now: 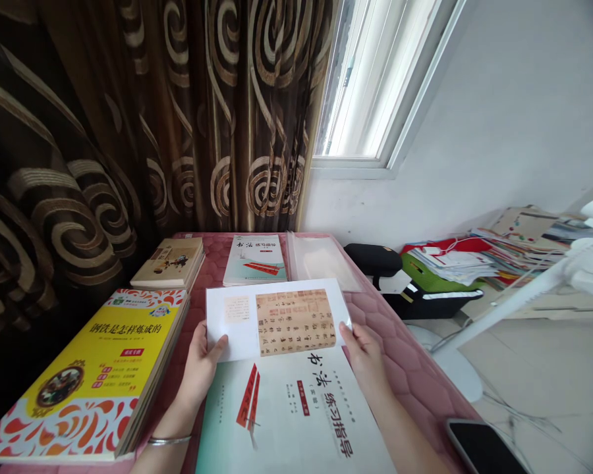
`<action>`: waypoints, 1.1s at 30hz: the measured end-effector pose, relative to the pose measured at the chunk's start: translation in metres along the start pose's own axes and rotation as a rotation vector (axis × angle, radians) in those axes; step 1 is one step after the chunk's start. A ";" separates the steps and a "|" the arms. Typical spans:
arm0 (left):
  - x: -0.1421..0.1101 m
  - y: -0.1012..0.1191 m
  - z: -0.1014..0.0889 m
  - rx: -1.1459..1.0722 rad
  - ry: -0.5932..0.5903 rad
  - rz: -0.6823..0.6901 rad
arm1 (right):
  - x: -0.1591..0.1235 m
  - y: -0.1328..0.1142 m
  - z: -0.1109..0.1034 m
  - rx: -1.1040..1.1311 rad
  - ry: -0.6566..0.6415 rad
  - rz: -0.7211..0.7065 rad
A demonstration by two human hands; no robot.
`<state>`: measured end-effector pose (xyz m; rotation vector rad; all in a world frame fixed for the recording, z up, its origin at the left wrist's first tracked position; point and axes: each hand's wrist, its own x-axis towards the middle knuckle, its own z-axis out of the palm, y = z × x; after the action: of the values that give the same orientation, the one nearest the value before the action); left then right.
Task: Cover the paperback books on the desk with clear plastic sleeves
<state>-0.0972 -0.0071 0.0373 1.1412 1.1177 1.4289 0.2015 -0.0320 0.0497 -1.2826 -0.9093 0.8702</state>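
A thin white calligraphy booklet [296,322], printed with dark brush characters on a tan panel, is held up in front of me; I cannot tell how many pages it has. My left hand [200,359] pinches its left edge, thumb on top. On the opposite edge my right hand [368,359] grips the lower right corner. Below lies a larger pale green calligraphy workbook [281,415] with a red emblem, its top edge hidden behind the booklet. Farther back are a similar smaller-looking book [254,260] and a clear plastic sleeve [321,263].
A yellow-covered stack of books [113,349] and a tan book stack [168,263] line the left of the pink quilted table cover [405,355]. A phone [484,447] lies at the near right. Beyond stand a white fan [514,303] and piled papers [528,240].
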 end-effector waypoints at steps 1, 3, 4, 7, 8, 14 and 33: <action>0.001 -0.001 0.000 0.002 0.004 0.003 | 0.000 -0.001 0.000 0.008 0.004 -0.013; 0.002 -0.003 0.000 0.004 0.018 0.007 | -0.001 -0.004 0.000 0.017 0.007 -0.045; 0.002 -0.004 -0.001 0.005 0.026 0.009 | -0.002 -0.006 0.001 0.014 0.009 -0.060; 0.003 -0.004 -0.001 0.017 0.041 0.019 | -0.002 -0.010 0.002 -0.025 0.024 -0.078; 0.003 -0.004 -0.001 0.022 0.043 0.022 | -0.002 -0.010 0.002 -0.039 0.029 -0.080; 0.005 -0.005 0.000 0.025 0.053 0.030 | -0.001 -0.009 0.001 -0.049 0.018 -0.076; 0.006 -0.009 0.004 0.127 0.129 0.090 | 0.002 0.010 -0.001 0.117 -0.087 0.044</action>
<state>-0.0926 0.0005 0.0298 1.2152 1.2762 1.5369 0.2029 -0.0297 0.0403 -1.1752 -0.8881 1.0053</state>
